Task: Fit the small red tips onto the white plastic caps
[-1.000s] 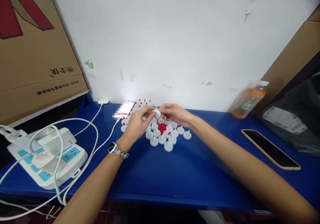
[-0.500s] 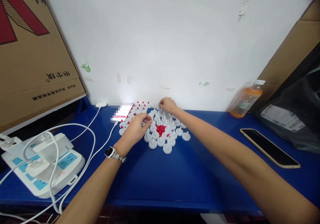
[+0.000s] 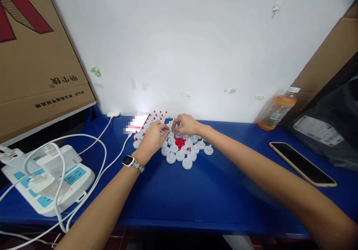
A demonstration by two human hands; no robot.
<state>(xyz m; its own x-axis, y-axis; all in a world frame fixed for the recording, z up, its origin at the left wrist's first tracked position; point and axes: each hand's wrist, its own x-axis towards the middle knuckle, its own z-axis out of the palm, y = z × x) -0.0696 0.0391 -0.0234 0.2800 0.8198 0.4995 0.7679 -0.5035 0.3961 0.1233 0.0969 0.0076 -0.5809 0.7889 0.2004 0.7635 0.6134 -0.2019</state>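
My left hand is closed in a pinch at the left of a group of white round plastic pieces with thin upright stems. Close by, fingertips almost meeting the left ones, my right hand pinches above the back of the group. Whatever sits between the fingers of either hand is too small or hidden to make out. A small heap of red caps lies among the white pieces. Behind and left of my left hand stand several white pieces with red caps on their stems.
A lit phone with a cable lies left of the pieces. A power strip with plugs and looping white cables fills the left side. To the right are a dark-screened phone, an orange drink bottle and a grey plastic bag.
My right hand has come left and slightly nearer, from the back of the white pieces to beside my left fingertips. My left hand has shifted only slightly; the view has tilted a little.
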